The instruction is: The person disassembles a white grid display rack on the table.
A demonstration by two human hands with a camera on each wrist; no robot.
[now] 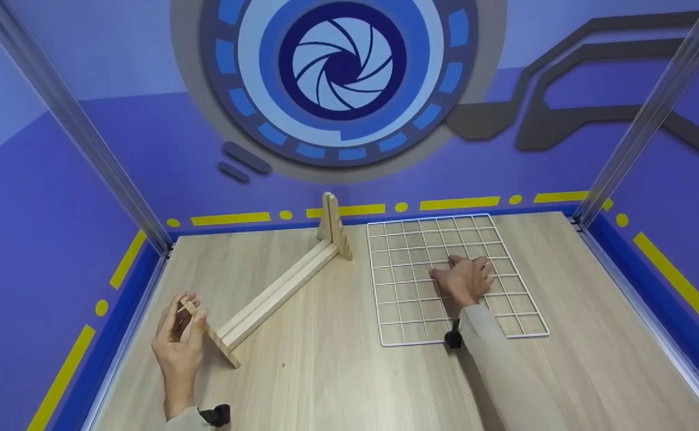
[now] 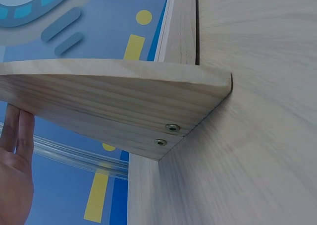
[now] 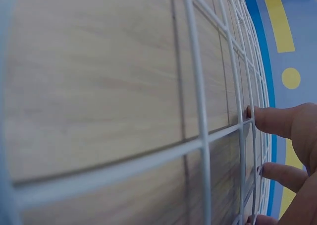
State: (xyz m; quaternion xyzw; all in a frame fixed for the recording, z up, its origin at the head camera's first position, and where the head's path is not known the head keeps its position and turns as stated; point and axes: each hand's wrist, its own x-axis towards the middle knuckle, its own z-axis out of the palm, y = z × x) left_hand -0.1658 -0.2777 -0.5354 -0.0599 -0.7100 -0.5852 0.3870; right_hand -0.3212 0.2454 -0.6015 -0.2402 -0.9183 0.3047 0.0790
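Observation:
A pale wooden stand point(image 1: 279, 294), two parallel rails between two pointed end boards, stands left of centre. My left hand point(image 1: 176, 347) holds the upper tip of its near end board point(image 1: 225, 348), thumb on one side and fingers on the other. The left wrist view shows this board point(image 2: 99, 98) with two bolt heads near its base. On the right lies a white wire grid point(image 1: 409, 344). My right hand point(image 1: 466, 282) is over its middle, fingers spread. In the right wrist view, the fingertips point(image 3: 272, 122) touch the grid wires point(image 3: 198, 86).
The wood-grain table point(image 1: 331, 383) ends at a blue-purple wall point(image 1: 128, 155) with yellow markings. The stand's far end board point(image 1: 333, 224) rises close to the back wall. Metal posts point(image 1: 92, 140) stand at both back corners.

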